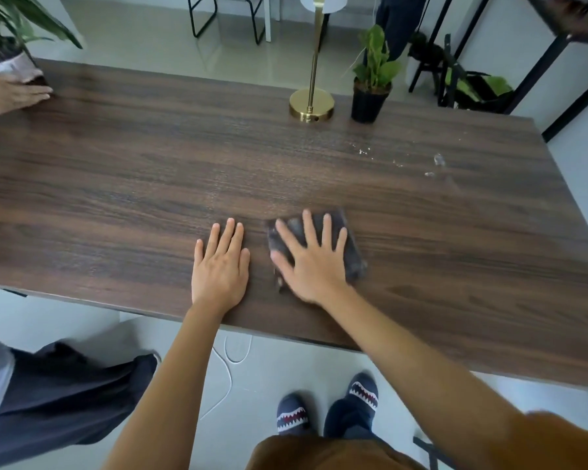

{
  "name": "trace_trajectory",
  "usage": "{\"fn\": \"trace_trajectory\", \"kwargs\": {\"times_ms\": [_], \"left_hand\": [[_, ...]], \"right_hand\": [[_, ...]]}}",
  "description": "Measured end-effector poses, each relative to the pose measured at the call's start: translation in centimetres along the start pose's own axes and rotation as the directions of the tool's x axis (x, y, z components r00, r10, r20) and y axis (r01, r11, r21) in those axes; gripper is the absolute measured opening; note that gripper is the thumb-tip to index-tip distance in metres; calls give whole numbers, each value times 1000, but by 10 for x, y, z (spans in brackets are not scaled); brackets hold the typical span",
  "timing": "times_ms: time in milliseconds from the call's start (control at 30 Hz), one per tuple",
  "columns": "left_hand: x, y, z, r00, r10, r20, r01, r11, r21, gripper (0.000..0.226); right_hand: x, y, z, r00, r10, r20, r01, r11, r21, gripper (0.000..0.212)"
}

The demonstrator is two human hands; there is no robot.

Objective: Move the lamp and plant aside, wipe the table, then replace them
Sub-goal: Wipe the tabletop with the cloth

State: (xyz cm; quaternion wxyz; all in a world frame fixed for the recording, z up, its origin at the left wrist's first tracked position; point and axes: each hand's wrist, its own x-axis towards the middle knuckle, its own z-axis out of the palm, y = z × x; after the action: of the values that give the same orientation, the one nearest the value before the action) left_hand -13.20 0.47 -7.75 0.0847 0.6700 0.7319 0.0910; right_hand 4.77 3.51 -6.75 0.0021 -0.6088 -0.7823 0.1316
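Note:
My right hand (pixel 311 259) lies flat, fingers spread, pressing a grey cloth (pixel 352 247) onto the dark wooden table (pixel 133 184) near its front edge. My left hand (pixel 221 264) rests flat on the bare wood just left of the cloth, fingers apart, holding nothing. A brass lamp (pixel 311 105) with a white shade stands at the far edge, right of centre. A small potted plant (pixel 370 93) in a black pot stands right beside it. Water droplets (pixel 435 162) lie on the wood to the right of the plant.
Another person's hand (pixel 14 93) rests on the table's far left corner by a large potted plant (pixel 7 39). That person's dark trousers (pixel 65 395) are at my left. A white cable (pixel 231 368) lies on the floor. Chairs and a black frame stand beyond the table.

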Motion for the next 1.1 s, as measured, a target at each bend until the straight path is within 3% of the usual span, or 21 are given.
{"fn": "trace_trajectory", "kwargs": {"times_ms": [67,133,200,267,400,467,600,667,733,800,867,933,1033,1067,1100], "left_hand": [[-2,0,0,1000,2,-4,-2,1000,-6,54],[-2,-1,0,1000,-1,-6,1,1000,-12,54],[-1,-1,1,1000,-4,-6,4,1000,-6,55],[-1,-1,1,1000,-3,2,3,1000,3,55],[-3,0,-2,1000,-8,20,8,1000,11,55],[-4,1,-3,1000,-13,27,12,1000,11,55],[-6,-1,-5,999,-26,32,25,1000,9,55],[-9,-3,-5,999,-40,25,40,999,11,55],[-12,-5,-4,999,-52,15,52,999,14,55],[-12,-7,-3,998,-57,5,57,998,14,55],[-11,-6,-2,998,-60,1,60,998,14,55],[-11,-4,-2,998,-61,4,61,998,12,55],[-11,-4,-2,998,-66,13,66,998,4,55],[-11,-4,-2,997,-70,14,70,998,4,55],[-11,-4,-2,997,-74,13,74,997,6,55]], "right_hand": [[-62,15,9,991,-130,-31,129,991,-42,60],[-111,65,9,994,-101,-33,99,994,-54,60],[-133,126,-3,997,72,-24,-74,995,-72,64],[-125,173,-19,954,300,-5,-300,953,-42,70],[-33,169,-46,809,588,20,-587,806,69,83],[16,124,-45,851,525,34,-526,849,45,77],[21,6,-6,992,122,38,-122,992,-16,63],[-17,-14,8,998,-69,7,69,996,-59,62],[-63,10,12,986,-166,-23,164,983,-82,60],[-106,68,9,996,-84,-38,81,993,-87,60],[-131,133,-6,991,128,-33,-131,987,-88,66],[-121,180,-25,931,365,-15,-365,931,-31,71],[-55,183,-45,773,635,-2,-633,770,80,75],[-27,168,-48,743,669,0,-666,740,90,74],[-2,146,-47,759,651,2,-649,756,87,72]]}}
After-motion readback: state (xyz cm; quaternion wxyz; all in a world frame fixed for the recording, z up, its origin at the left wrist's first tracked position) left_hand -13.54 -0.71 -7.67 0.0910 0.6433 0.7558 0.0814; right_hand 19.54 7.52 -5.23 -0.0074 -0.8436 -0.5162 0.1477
